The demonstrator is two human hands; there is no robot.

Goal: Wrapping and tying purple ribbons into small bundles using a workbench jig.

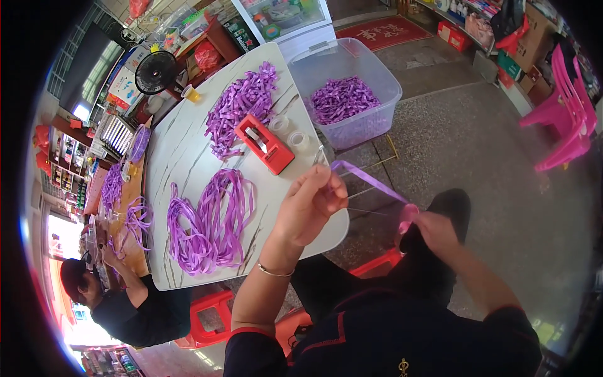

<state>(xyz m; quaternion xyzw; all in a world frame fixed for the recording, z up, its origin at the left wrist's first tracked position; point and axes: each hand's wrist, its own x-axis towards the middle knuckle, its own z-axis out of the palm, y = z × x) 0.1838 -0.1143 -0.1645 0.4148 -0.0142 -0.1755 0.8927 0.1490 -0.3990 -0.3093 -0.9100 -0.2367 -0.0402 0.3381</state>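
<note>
A shiny purple ribbon (pixel 370 179) stretches between my two hands, above the floor beside the table's right corner. My left hand (pixel 312 206) is raised with its fingers curled, pinching the ribbon's upper end. Lower and to the right, my right hand (pixel 438 232) is closed at the other end, where the band looks pinker and bends into a loop; its exact hold is partly hidden. On the table near my left hand lie a red tape dispenser (pixel 274 154), a bundle of long purple ribbons (pixel 220 213) and a pile of short purple ribbon pieces (pixel 245 103).
Beyond the corner of the white marbled table (pixel 188 147) stands a clear plastic bin (pixel 364 129) holding more ribbon pieces. A black fan (pixel 157 72) stands at the table's far left. A co-worker (pixel 129 301) sits at left. Pink chairs (pixel 562 116) are at right.
</note>
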